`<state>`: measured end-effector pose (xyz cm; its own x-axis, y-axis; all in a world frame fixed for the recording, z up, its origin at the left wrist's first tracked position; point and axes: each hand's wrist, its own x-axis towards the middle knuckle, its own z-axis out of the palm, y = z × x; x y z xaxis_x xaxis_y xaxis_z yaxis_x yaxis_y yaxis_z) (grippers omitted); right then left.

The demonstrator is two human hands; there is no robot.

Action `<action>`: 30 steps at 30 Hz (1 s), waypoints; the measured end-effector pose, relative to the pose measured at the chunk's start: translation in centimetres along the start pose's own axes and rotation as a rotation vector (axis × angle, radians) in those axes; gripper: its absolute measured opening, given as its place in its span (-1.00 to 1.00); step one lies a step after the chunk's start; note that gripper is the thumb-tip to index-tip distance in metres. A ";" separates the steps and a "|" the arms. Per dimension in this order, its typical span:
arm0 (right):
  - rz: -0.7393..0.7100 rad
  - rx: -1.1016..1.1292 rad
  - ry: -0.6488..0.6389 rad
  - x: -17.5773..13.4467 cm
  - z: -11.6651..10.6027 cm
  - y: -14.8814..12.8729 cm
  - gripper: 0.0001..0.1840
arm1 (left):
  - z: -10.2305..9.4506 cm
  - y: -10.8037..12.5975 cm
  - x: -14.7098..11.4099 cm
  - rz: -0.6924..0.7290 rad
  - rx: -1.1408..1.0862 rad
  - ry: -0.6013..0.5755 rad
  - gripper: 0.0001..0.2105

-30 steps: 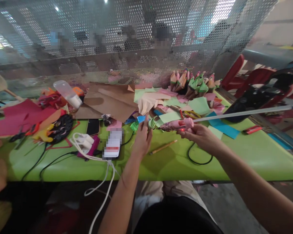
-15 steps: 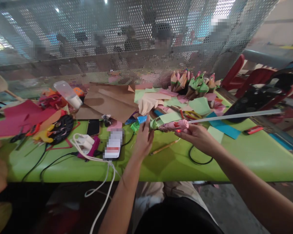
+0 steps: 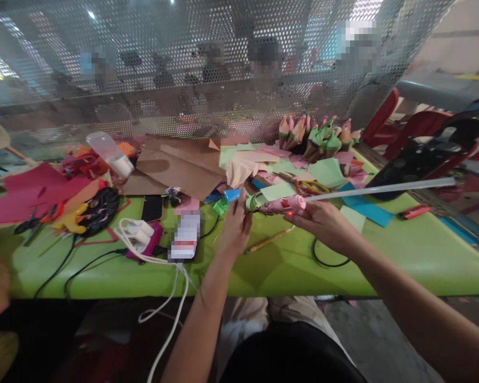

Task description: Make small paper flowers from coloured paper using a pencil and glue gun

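The phone [image 3: 185,236] screen is too blurred to read. A bare strip of green tabletop [image 3: 279,279] lies along the front edge; above it the right hand [image 3: 325,221] grips a pink, red-marked glue gun [image 3: 281,205], translucent stick [image 3: 383,189] jutting behind, while the left hand [image 3: 236,226] pinches curled green paper [image 3: 254,201] near its nozzle.

No readable lettering or numbers, only blocky pixels on a phone screen [image 3: 186,234].
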<state>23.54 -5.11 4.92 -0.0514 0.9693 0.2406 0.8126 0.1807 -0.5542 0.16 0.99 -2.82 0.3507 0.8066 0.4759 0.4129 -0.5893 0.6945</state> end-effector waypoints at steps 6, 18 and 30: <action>0.013 -0.030 0.002 -0.1 -0.1 -0.3 -0.37 | 0.0 0.1 0.0 0.009 0.013 0.011 -0.40; -0.009 0.017 -0.032 -0.1 0.2 -0.5 -0.41 | 0.0 0.0 0.0 -0.015 -0.014 -0.008 -0.39; 0.035 -0.010 -0.011 -0.2 -0.3 -0.3 -0.43 | -0.2 0.7 0.1 -0.070 -0.049 -0.015 -0.40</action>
<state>23.50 -5.44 5.22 -0.0291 0.9768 0.2122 0.8199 0.1447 -0.5539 0.30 0.73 -2.19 0.3352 0.8447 0.4172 0.3957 -0.5281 0.7514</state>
